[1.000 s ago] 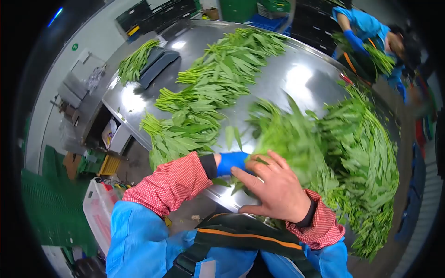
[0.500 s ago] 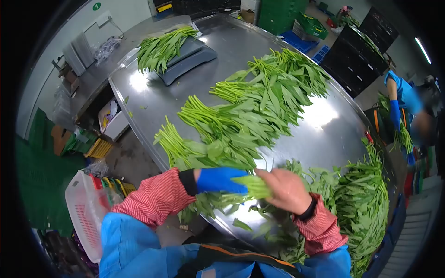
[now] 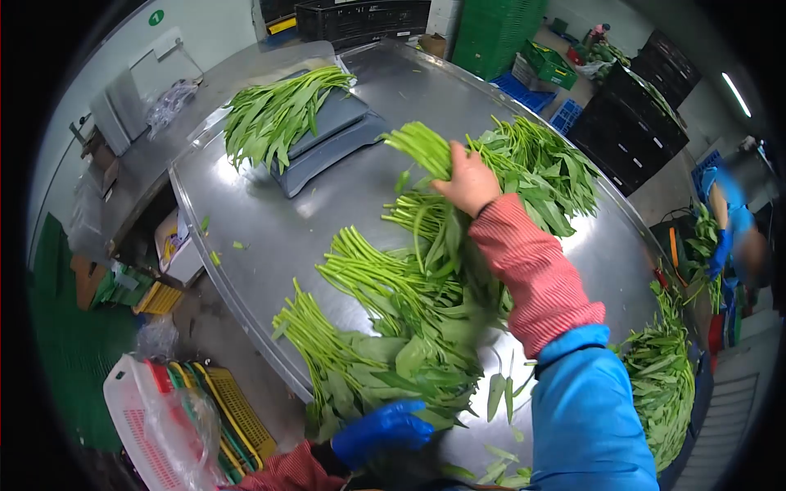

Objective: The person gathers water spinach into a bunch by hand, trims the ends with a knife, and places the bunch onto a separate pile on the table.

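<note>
My right hand point(image 3: 471, 182), bare, is wrapped round the stems of a bunch of leafy greens point(image 3: 422, 147), held above the middle of the table, its leaves hanging down toward me. My left hand point(image 3: 381, 434), in a blue glove, is low in the view with its fingers apart, beside the leaves of the nearest bunch point(image 3: 307, 335). Several bunches lie in a slanting row on the metal table point(image 3: 254, 270), stems to the left. More greens point(image 3: 291, 114) rest on a grey scale point(image 3: 336, 131) at the back left.
A large heap of greens point(image 3: 659, 376) lies at the right. Plastic baskets point(image 3: 237, 409) stand at the lower left. Green crates point(image 3: 495, 37) and black crates point(image 3: 630, 123) are stacked behind the table. A co-worker point(image 3: 729, 221) holds greens at the far right.
My right hand has moved forward, away from me, with a bunch of greens. My left hand has let go of the stems and moved down and slightly left.
</note>
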The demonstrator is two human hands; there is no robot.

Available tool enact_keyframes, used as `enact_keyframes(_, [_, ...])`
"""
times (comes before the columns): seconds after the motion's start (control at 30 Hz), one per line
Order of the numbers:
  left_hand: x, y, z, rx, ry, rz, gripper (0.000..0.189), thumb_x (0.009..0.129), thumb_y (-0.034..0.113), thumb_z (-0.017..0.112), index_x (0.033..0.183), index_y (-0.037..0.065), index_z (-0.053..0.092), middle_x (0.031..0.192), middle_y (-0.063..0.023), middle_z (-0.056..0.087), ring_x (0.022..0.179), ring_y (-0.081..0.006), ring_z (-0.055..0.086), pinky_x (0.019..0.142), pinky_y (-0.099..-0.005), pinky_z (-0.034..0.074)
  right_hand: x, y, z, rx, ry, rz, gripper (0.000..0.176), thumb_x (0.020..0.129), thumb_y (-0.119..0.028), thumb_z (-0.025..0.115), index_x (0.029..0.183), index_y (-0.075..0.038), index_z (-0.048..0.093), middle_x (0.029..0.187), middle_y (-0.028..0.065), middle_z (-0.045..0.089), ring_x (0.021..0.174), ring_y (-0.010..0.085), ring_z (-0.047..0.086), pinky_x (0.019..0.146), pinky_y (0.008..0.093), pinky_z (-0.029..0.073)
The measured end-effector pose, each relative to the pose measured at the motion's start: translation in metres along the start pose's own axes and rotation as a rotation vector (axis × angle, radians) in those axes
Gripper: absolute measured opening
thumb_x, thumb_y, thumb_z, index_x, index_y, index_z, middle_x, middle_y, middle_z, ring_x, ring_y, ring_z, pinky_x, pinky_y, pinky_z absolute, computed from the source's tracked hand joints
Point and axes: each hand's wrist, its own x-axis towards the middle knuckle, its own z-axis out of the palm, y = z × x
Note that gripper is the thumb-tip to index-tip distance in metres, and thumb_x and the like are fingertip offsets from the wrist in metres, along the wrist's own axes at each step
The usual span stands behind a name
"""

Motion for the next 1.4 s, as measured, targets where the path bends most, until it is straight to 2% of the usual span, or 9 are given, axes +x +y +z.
enact_keyframes(0.13, [0.009, -0.003, 0.0, -0.103, -0.071, -0.003, 0.05, 0.098, 0.013, 0.046, 0.143, 0.005, 0.027, 0.122, -0.0169, 0.056, 0.114, -0.0266, 0.055, 0.102, -0.0391, 0.043, 0.0, 0.0, 0.048, -0.247, -0.192, 0.104, 0.092, 0.077, -0.058, 0.067, 0.144, -0.008, 0.029, 0.135, 0.0268, 0.035, 0.119, 0.0388, 0.048, 0.095, 0.0406, 0.048])
enact_keyframes(0.3, [0.013, -0.005, 0.007, 0.019, -0.014, -0.016, 0.045, 0.098, 0.012, 0.042, 0.141, 0.004, 0.029, 0.121, -0.0208, 0.055, 0.11, -0.0297, 0.058, 0.097, -0.0418, 0.046, -0.066, 0.007, 0.027, -0.283, 0.221, -0.07, 0.068, 0.079, -0.051, 0.065, 0.126, -0.006, 0.05, 0.109, 0.0155, 0.051, 0.094, 0.029, 0.055, 0.076, 0.0406, 0.047])
enact_keyframes(0.37, [0.012, -0.004, 0.014, 0.445, -0.07, 0.08, 0.045, 0.097, 0.01, 0.041, 0.14, 0.003, 0.029, 0.119, -0.0214, 0.056, 0.109, -0.031, 0.058, 0.095, -0.0429, 0.048, -0.114, 0.006, -0.004, -0.196, 0.21, -0.105, 0.058, 0.079, -0.044, 0.065, 0.12, -0.005, 0.052, 0.104, 0.0156, 0.054, 0.092, 0.0294, 0.055, 0.075, 0.0409, 0.046])
enact_keyframes(0.53, [0.02, -0.02, 0.036, 0.269, -0.176, 0.105, 0.048, 0.093, 0.001, 0.046, 0.137, -0.002, 0.029, 0.114, -0.0203, 0.06, 0.102, -0.0271, 0.062, 0.093, -0.0382, 0.05, -0.277, 0.019, -0.032, -0.025, 0.142, -0.075, 0.052, 0.074, -0.032, 0.071, 0.115, -0.006, 0.052, 0.106, 0.0145, 0.052, 0.095, 0.0302, 0.053, 0.082, 0.0416, 0.043])
enact_keyframes(0.67, [0.015, -0.04, 0.081, 0.25, -0.047, 0.057, 0.046, 0.094, 0.027, 0.051, 0.136, 0.009, 0.041, 0.111, -0.0208, 0.059, 0.102, -0.0335, 0.059, 0.087, -0.048, 0.049, -0.402, 0.05, -0.06, 0.029, -0.071, 0.115, 0.046, 0.074, -0.027, 0.071, 0.112, -0.007, 0.053, 0.106, 0.0139, 0.052, 0.097, 0.0307, 0.054, 0.083, 0.0434, 0.042])
enact_keyframes(0.77, [0.028, -0.065, 0.095, 0.328, -0.049, -0.072, 0.061, 0.092, 0.035, 0.057, 0.14, 0.004, 0.034, 0.12, -0.0157, 0.058, 0.106, -0.0305, 0.059, 0.089, -0.0405, 0.05, -0.472, 0.082, -0.099, 0.017, -0.158, 0.245, 0.042, 0.077, -0.027, 0.069, 0.11, -0.007, 0.053, 0.106, 0.0142, 0.053, 0.1, 0.0319, 0.054, 0.083, 0.0445, 0.042])
enact_keyframes(0.97, [0.064, -0.146, 0.15, 0.42, -0.132, -0.163, 0.056, 0.094, 0.032, 0.054, 0.137, 0.001, 0.036, 0.116, -0.0184, 0.06, 0.104, -0.0285, 0.061, 0.091, -0.0388, 0.049, -0.581, 0.167, -0.189, -0.144, -0.01, 0.396, 0.041, 0.077, -0.029, 0.069, 0.106, -0.005, 0.055, 0.099, 0.0132, 0.056, 0.095, 0.0303, 0.056, 0.083, 0.0428, 0.043])
enact_keyframes(1.07, [0.085, -0.193, 0.185, 0.503, -0.167, -0.242, 0.061, 0.092, 0.039, 0.056, 0.137, 0.002, 0.037, 0.118, -0.0199, 0.059, 0.106, -0.0284, 0.059, 0.094, -0.0397, 0.047, -0.629, 0.251, -0.236, -0.262, 0.277, 0.442, 0.039, 0.071, -0.026, 0.071, 0.097, -0.002, 0.055, 0.085, 0.0157, 0.058, 0.081, 0.0344, 0.058, 0.071, 0.0445, 0.048])
enact_keyframes(1.4, [0.14, -0.352, 0.291, 0.531, -0.169, -0.444, 0.052, 0.096, 0.03, 0.052, 0.137, 0.002, 0.038, 0.122, -0.0175, 0.057, 0.109, -0.0252, 0.058, 0.096, -0.038, 0.046, -0.689, 0.474, -0.314, -0.435, 0.143, 0.763, 0.11, 0.063, -0.064, 0.073, 0.138, 0.005, 0.032, 0.118, 0.0221, 0.052, 0.11, 0.035, 0.053, 0.098, 0.0415, 0.04])
